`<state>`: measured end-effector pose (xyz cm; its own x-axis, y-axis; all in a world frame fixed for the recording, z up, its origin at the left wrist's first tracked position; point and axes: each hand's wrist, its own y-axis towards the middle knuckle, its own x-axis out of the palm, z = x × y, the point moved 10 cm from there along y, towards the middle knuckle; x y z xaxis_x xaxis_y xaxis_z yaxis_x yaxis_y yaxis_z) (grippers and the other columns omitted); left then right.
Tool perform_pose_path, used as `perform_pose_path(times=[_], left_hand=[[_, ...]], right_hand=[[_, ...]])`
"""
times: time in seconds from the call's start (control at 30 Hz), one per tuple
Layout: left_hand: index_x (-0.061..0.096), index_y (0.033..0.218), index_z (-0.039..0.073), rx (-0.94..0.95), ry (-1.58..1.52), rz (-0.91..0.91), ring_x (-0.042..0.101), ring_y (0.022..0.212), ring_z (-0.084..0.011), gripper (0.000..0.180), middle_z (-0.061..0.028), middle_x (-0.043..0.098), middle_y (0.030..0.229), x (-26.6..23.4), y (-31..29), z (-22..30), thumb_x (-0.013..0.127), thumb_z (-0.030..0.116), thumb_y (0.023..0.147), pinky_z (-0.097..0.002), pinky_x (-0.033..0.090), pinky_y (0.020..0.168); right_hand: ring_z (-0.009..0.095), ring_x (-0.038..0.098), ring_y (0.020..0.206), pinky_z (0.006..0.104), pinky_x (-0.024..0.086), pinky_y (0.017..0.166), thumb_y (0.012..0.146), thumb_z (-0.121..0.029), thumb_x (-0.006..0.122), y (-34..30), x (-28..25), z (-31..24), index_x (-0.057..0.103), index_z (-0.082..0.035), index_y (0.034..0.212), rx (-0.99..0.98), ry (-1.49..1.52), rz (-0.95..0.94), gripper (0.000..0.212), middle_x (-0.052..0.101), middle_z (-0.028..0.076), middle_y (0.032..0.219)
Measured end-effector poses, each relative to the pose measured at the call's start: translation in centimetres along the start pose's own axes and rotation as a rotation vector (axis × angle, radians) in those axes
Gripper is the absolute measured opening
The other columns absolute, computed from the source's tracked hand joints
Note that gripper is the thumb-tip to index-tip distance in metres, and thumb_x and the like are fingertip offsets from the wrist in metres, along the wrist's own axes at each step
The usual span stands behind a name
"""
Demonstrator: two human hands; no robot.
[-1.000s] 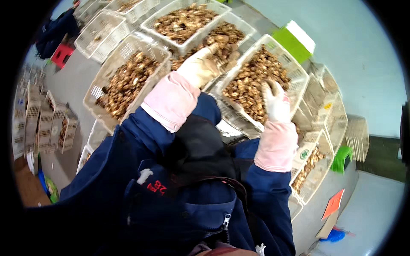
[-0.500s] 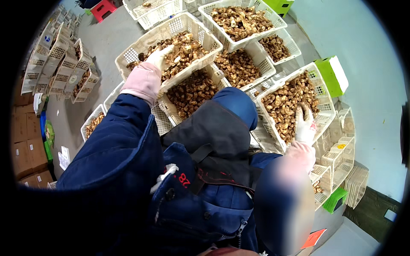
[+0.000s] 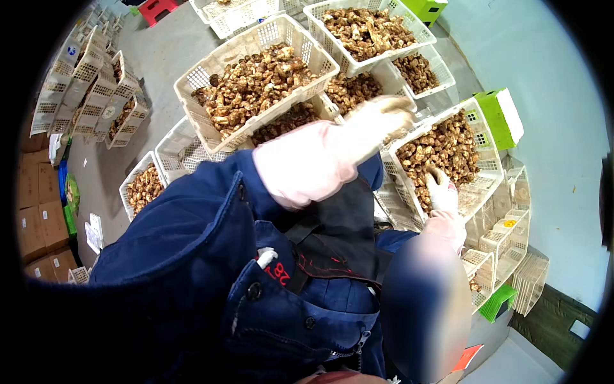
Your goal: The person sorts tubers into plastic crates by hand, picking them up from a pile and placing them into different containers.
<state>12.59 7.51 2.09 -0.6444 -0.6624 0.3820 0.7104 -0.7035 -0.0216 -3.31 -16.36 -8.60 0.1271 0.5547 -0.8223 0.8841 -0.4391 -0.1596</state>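
My left hand (image 3: 382,121), in a whitish work glove, is stretched across above the gap between crates, close to the left rim of the right-hand crate (image 3: 487,185). Motion smears its fingers, so I cannot tell whether it holds anything. My right hand (image 3: 441,192), gloved too, is inside that crate at the near side of a heap of brown, knobbly mushrooms (image 3: 448,144). Its fingers are curled together against the heap; what they grip, if anything, is hidden. A left crate (image 3: 220,144) holds more such mushrooms (image 3: 256,83), with no hand in it.
Beneath and behind stand more mushroom crates, among them a far crate (image 3: 348,64) and a small left crate (image 3: 131,205). Stacked crates (image 3: 89,96) and cardboard boxes (image 3: 41,205) line the left. A green box (image 3: 495,118) stands by the pale wall; a red stool (image 3: 155,9) is far back.
My left hand has left the mushrooms in the left crate and swung right, towards the right-hand crate. My right hand has drawn slightly nearer to me and its fingers have curled.
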Motion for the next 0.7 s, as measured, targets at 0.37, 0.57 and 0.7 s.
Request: perform_pose_path(times=[0.37, 0.57, 0.7], left_hand=[[0.056, 0.123, 0.000, -0.269, -0.148, 0.119, 0.065, 0.089, -0.0144, 0.030, -0.0081, 0.067, 0.105, 6.2, 8.9, -12.9, 0.054, 0.007, 0.094, -0.0245, 0.052, 0.076], [0.058, 0.122, 0.002, -0.269, 0.015, -0.006, 0.065, 0.087, -0.0138, 0.028, -0.0073, 0.070, 0.099, 8.4, 9.3, -12.2, 0.056, 0.009, 0.095, -0.0235, 0.051, 0.071], [0.057, 0.120, -0.001, -0.311, -0.178, 0.160, 0.066, 0.094, -0.0180, 0.026, -0.0122, 0.066, 0.110, 6.9, 8.4, -8.5, 0.055, 0.003, 0.094, -0.0292, 0.056, 0.082]], right_hand=[[0.031, 0.058, 0.118, 0.0361, 0.044, 0.099, 0.087, -0.040, 0.059, -0.2, 5.1, 6.1, 0.057, -0.008, 0.130, 0.225, -0.175, -0.295, 0.054, 0.061, 0.016, 0.127], [0.033, 0.057, 0.117, 0.0394, 0.046, 0.100, 0.085, -0.052, 0.060, 2.8, 11.4, 10.7, 0.057, -0.012, 0.128, 0.346, -0.317, -0.516, 0.060, 0.060, 0.019, 0.127], [0.032, 0.060, 0.113, 0.0406, 0.048, 0.097, 0.080, -0.056, 0.063, 3.2, 11.1, 9.1, 0.060, -0.012, 0.125, 0.277, -0.404, -0.497, 0.063, 0.063, 0.016, 0.124]])
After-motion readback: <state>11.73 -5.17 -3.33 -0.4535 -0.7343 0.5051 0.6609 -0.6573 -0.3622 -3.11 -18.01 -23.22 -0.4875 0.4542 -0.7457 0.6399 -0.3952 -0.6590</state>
